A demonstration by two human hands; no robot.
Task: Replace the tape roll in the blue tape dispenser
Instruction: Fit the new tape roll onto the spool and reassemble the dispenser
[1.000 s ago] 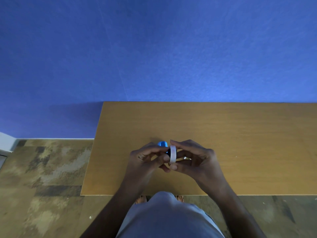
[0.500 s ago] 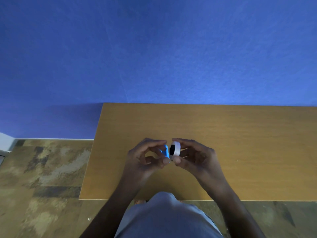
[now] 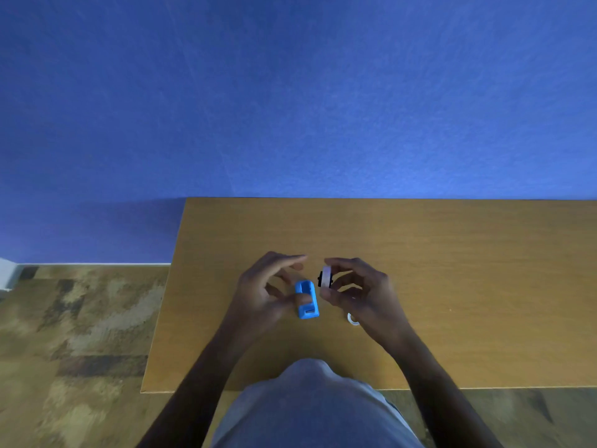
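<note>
The blue tape dispenser (image 3: 307,299) is in front of me over the wooden table (image 3: 452,270), its cutter end toward me. My left hand (image 3: 261,292) holds it from the left with a fingertip over its middle, the other fingers spread above. A white tape roll (image 3: 326,277) with a black hub in its centre stands on edge just right of the dispenser, pinched between thumb and fingers of my right hand (image 3: 358,292). Roll and dispenser are apart. A small whitish ring (image 3: 352,318), perhaps another roll, lies on the table under my right hand.
The table's left edge and near edge are close to my arms. A blue wall rises behind the table. Patterned floor (image 3: 80,318) lies to the left. My grey-clad body (image 3: 307,409) fills the lower middle.
The hands have come apart. The tape roll with its hub has left the dispenser and moved right in my right hand; the dispenser now shows fully beside my left hand.
</note>
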